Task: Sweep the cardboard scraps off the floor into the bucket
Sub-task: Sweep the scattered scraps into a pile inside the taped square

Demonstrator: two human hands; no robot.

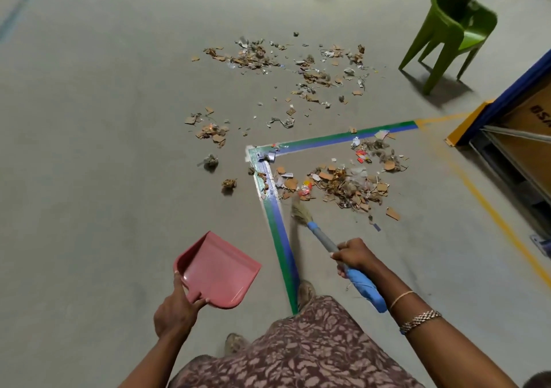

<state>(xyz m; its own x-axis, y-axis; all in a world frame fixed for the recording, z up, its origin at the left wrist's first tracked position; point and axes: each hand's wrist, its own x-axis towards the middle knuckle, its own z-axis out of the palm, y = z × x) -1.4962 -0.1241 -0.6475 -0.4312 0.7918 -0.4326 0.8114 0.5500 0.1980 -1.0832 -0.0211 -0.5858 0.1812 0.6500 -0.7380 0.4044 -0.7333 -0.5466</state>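
Strewn over the grey floor (pixel 89 149), cardboard scraps (pixel 343 184) mixed with paper bits and lint: thickest heap right of centre, inside the corner of green-and-blue floor tape (pixel 275 208); wider scatter farther off; smaller cluster out to the left. Slanting down from the near right, a broom (pixel 301 211), bristle tip at the near-left edge of the thick heap, just beside the tape. Wrapped round the grey shaft, just above the blue grip, the right hand (pixel 354 256), fingers curled tight. At near left, the left hand (pixel 176 310), thumb on top and fingers curled under the short handle of a pink dustpan (pixel 217 271), mouth pointing away. At far right, a green plastic chair (pixel 456 29). Along the right edge, a yellow floor line (pixel 492 208) and a blue-framed rack (pixel 521 137) with cardboard boxes.
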